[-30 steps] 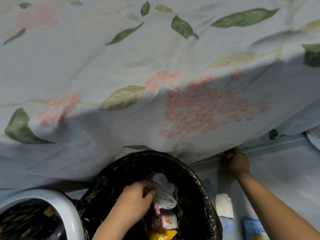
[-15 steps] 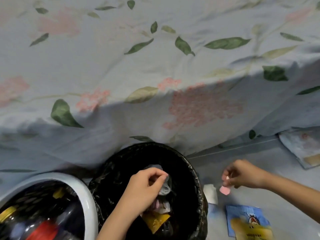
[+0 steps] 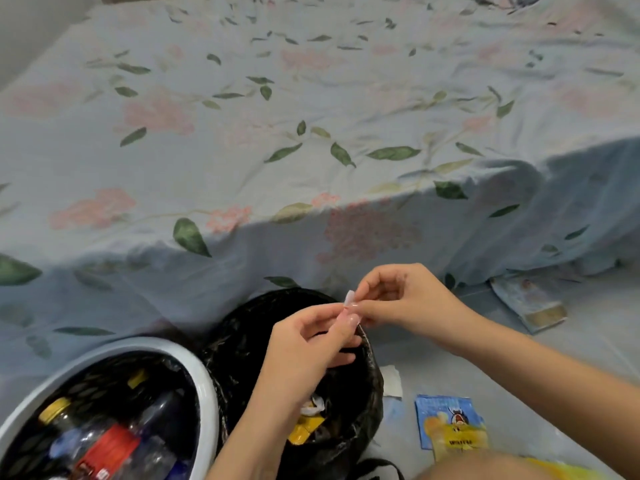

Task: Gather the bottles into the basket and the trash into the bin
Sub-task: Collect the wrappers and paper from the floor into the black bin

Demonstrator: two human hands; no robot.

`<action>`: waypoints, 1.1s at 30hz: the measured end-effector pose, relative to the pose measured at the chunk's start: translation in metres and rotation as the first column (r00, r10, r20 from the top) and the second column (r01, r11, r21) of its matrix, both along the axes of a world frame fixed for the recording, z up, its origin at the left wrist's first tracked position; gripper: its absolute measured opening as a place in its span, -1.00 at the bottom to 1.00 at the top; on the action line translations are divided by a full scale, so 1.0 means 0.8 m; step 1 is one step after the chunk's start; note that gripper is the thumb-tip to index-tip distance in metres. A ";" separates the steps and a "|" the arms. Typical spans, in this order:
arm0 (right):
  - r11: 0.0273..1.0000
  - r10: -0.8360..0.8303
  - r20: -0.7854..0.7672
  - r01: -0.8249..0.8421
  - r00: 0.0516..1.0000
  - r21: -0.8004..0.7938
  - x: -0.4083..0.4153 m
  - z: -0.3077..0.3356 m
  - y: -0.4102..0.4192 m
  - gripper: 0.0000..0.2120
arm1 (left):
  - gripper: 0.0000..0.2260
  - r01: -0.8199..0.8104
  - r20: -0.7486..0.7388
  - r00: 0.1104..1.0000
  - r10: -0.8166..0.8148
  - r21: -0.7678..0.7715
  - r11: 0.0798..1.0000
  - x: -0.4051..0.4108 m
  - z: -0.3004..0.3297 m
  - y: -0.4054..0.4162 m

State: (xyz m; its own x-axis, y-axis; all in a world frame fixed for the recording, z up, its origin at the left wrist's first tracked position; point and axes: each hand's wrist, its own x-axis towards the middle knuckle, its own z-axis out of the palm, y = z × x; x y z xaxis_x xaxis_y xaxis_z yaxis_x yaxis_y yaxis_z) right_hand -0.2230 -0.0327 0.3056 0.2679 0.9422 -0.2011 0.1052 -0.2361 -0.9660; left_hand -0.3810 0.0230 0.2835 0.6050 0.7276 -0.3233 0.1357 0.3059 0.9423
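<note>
Now wrapper (image 3: 349,296) between both hands' fingers (image 3: 360,299)

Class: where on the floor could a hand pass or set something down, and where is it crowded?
Free: floor between the blue packet and the flat packet by the bedsheet. Crowded: around the bin, basket and tissue.

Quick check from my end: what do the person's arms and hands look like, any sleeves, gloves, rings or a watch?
Both forearms are bare, with no sleeves in view. The left hand and the right hand wear no gloves, and no rings, watch or bracelet show on the fingers or wrists. Nails look short and plain, though the picture is too soft to be sure.
</note>
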 end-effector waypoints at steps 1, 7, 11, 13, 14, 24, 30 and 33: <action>1.000 0.000 -0.014 0.000 1.000 -0.007 -0.003 0.001 -0.002 -0.93 | -0.90 -0.026 0.003 1.000 0.026 0.019 0.999 -0.004 -0.001 -0.001; 0.969 0.037 -0.035 -0.044 0.999 -0.242 0.023 -0.037 -0.022 -0.95 | -0.95 -0.121 -0.126 0.983 0.132 0.096 0.988 -0.023 -0.045 0.020; 0.894 0.138 0.260 -0.007 0.956 -0.448 0.070 -0.107 -0.056 -0.90 | -0.77 -0.313 -0.269 0.922 0.277 -0.100 0.945 -0.030 -0.112 0.020; 0.813 0.283 0.363 -0.020 0.888 -0.582 0.089 -0.144 -0.078 -0.83 | -0.71 -0.294 -0.336 0.916 0.221 -0.184 0.938 -0.033 -0.146 0.017; 0.763 0.337 0.364 -0.026 0.868 -0.645 0.097 -0.161 -0.087 -0.80 | -0.69 -0.273 -0.368 0.910 0.189 -0.192 0.943 -0.035 -0.162 0.019; 0.569 0.588 0.441 0.041 0.679 -0.821 0.110 -0.299 -0.101 -0.72 | -0.67 -0.152 -0.712 0.694 0.107 0.000 0.988 -0.008 -0.261 0.058; 0.710 0.431 0.555 0.113 0.711 -0.695 0.080 -0.380 -0.066 -0.68 | -0.66 0.154 -0.854 0.520 -0.028 0.062 0.986 -0.015 -0.285 0.076; 0.732 0.431 0.566 0.095 0.703 -0.675 0.067 -0.402 -0.053 -0.53 | -0.61 0.272 -0.913 0.392 -0.110 0.001 0.962 -0.017 -0.284 0.081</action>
